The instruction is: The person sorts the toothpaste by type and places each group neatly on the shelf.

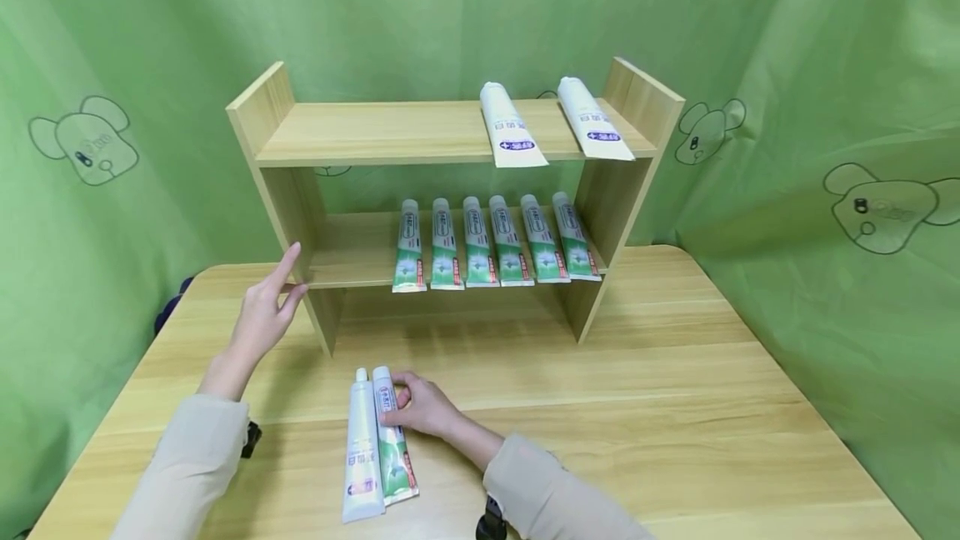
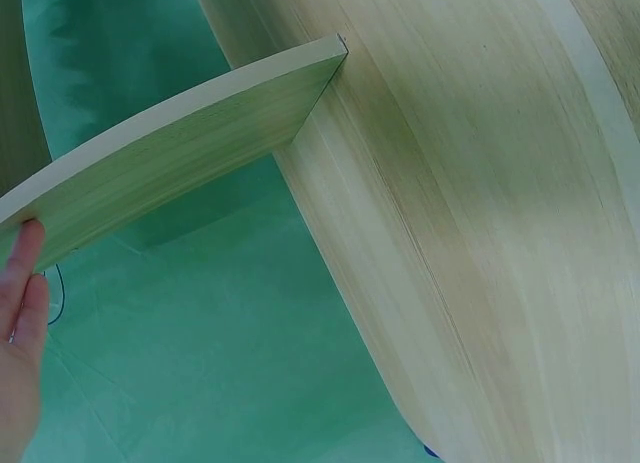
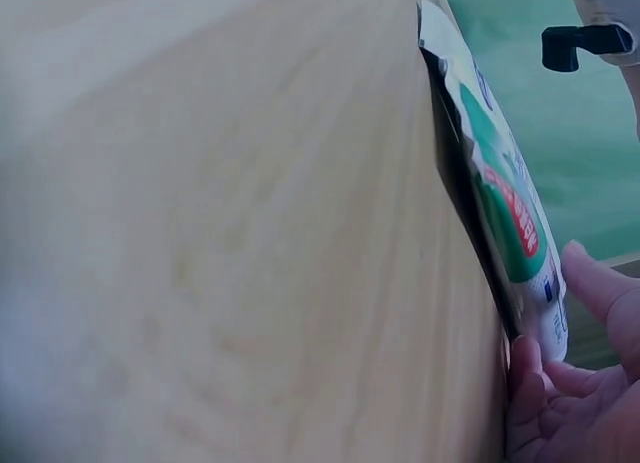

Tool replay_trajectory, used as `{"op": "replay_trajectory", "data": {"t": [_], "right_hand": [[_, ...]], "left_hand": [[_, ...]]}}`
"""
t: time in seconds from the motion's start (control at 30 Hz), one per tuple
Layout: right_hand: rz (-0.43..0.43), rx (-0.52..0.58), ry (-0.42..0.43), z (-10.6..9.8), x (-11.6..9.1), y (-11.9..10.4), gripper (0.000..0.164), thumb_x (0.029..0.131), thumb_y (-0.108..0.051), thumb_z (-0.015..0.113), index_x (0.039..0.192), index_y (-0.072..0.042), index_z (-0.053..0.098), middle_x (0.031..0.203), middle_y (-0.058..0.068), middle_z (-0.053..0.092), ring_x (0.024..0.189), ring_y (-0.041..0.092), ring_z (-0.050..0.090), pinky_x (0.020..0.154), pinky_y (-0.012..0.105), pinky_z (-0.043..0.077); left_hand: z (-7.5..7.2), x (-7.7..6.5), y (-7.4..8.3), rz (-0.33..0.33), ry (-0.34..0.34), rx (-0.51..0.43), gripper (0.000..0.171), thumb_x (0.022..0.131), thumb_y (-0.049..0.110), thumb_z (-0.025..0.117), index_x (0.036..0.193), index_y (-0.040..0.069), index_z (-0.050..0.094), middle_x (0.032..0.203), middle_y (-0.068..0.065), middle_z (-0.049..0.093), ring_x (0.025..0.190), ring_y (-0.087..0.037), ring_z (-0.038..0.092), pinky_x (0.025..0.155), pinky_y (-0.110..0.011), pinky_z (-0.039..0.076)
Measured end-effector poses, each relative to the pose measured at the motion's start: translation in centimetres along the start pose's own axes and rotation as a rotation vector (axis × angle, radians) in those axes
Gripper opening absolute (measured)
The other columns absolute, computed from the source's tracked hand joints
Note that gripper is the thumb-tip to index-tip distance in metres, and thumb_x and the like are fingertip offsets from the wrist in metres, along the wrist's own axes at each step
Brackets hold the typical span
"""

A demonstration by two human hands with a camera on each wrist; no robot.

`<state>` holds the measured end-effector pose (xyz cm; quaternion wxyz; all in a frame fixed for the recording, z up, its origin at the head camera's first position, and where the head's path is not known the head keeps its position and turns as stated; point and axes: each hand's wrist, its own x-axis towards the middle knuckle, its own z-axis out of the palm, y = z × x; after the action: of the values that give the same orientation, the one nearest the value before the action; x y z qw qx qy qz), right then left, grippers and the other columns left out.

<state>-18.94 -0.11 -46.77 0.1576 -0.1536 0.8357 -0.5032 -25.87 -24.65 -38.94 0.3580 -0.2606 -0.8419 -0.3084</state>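
My right hand [image 1: 426, 408] pinches a green-and-white toothpaste tube [image 1: 392, 452] near its cap end, low over the table. In the right wrist view the thumb lies on one face of that tube [image 3: 505, 198] and the fingers are against the other side. Directly to its left lies a white toothpaste tube [image 1: 362, 444] with purple print, its cap pointing at the shelf. My left hand [image 1: 262, 315], index finger stretched out and holding nothing, is at the left side of the wooden shelf [image 1: 360, 133]; whether it touches the wood I cannot tell.
Several green-and-white tubes [image 1: 475, 244] lie in a row on the middle board, towards the right. Two white tubes [image 1: 512, 127] rest on the top board, ends overhanging its front edge. A green curtain [image 1: 420, 15] hangs behind the wooden table [image 1: 675, 390].
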Motion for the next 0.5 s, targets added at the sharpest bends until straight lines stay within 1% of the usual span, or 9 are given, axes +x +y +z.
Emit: {"op": "replay_trajectory", "data": {"t": [0.17,0.3,0.4,0.5], "right_hand": [[0.049,-0.069,0.025,0.34,-0.09,-0.28,0.061,0.073,-0.017,0.076,0.123,0.006,0.049,0.064,-0.001,0.048,0.055,0.008,0.042,0.047,0.018,0.036],[0.084,-0.129,0.033,0.61,0.03,-0.24,0.062,0.073,-0.024,0.076,0.122,0.004,0.051,0.063,-0.001,0.046,0.055,0.009,0.041,0.047,0.019,0.033],[0.095,-0.161,0.039,0.68,0.11,-0.21,0.062,0.073,-0.027,0.076,0.122,0.003,0.052,0.067,0.000,0.049,0.060,0.010,0.044,0.051,0.020,0.036],[0.100,-0.179,0.045,0.62,0.20,-0.31,0.061,0.073,-0.027,0.075,0.121,0.003,0.053,0.076,0.002,0.055,0.067,0.011,0.048,0.057,0.022,0.041]], "left_hand": [[0.09,-0.16,-0.06,-0.001,-0.001,0.001,0.070,0.077,-0.009,0.064,0.139,0.006,0.035,0.108,-0.032,0.058,0.072,-0.041,0.064,0.053,-0.043,0.053],[0.08,-0.23,-0.13,-0.005,-0.003,0.005,0.070,0.077,-0.010,0.064,0.139,0.005,0.035,0.104,-0.032,0.059,0.072,-0.041,0.064,0.050,-0.041,0.052],[0.06,-0.19,-0.14,-0.003,-0.003,0.008,0.070,0.077,-0.009,0.064,0.139,0.005,0.035,0.105,-0.032,0.059,0.072,-0.040,0.064,0.047,-0.037,0.051],[0.06,-0.06,-0.14,-0.001,-0.001,0.012,0.070,0.077,-0.009,0.064,0.139,0.005,0.035,0.105,-0.032,0.059,0.072,-0.040,0.064,0.045,-0.034,0.050]]}}
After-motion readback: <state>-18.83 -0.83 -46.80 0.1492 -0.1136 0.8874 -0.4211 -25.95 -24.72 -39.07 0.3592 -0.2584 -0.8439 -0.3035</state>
